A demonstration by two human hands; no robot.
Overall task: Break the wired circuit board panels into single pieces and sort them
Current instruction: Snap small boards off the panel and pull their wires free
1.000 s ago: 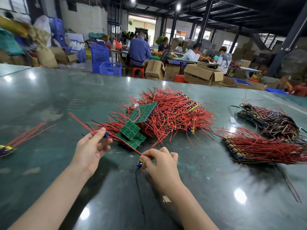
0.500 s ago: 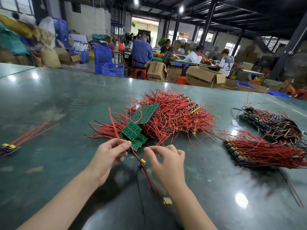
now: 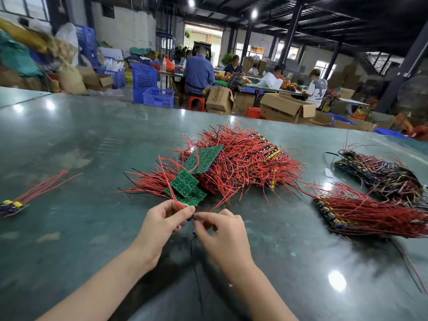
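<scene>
With the left hand [image 3: 162,224] and right hand [image 3: 222,230] pinching a small wired green circuit board strip [image 3: 192,218] above the glossy green table [image 3: 69,228], uneven bending could tear its thin red wires [image 3: 172,193].

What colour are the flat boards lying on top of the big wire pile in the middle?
Green, seen in the head view: the boards lie atop the red wire pile.

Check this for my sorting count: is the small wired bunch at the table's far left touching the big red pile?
No, the small bunch lies apart from the big pile, bare table between.
</scene>
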